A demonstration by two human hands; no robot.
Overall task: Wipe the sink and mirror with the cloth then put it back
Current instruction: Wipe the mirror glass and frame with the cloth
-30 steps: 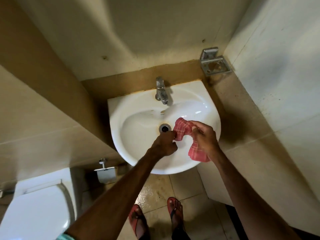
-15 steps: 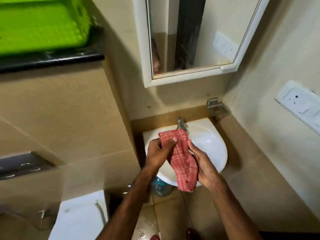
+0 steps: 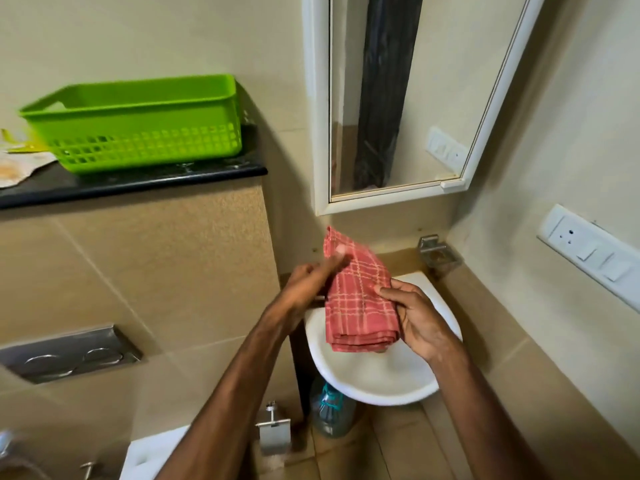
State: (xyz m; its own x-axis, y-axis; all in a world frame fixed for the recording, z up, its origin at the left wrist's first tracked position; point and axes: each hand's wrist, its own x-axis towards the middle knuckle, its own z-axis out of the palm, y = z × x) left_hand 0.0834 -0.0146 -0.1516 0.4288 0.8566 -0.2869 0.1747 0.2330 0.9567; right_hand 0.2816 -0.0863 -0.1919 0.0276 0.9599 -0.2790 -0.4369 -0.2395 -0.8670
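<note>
Over sink [image 3: 374,381], folded cloth [image 3: 360,303] sits between hands: right hand [image 3: 422,323] grips its right edge; left hand [image 3: 304,285], fingers straight, presses its upper left.

Left forearm [image 3: 239,379] and right forearm [image 3: 471,396] bare, angled up from the lower edge and converging, left grip [image 3: 311,282] blurred, fingers stretched straight with tips on the cloth [image 3: 356,306], right grip [image 3: 420,318] palm inward, thumb across the cloth's front, fingers curled behind its edge

Both hands, left [image 3: 304,285] and right [image 3: 420,322], hold a folded red cloth [image 3: 360,299] above the sink [image 3: 377,382].
</note>
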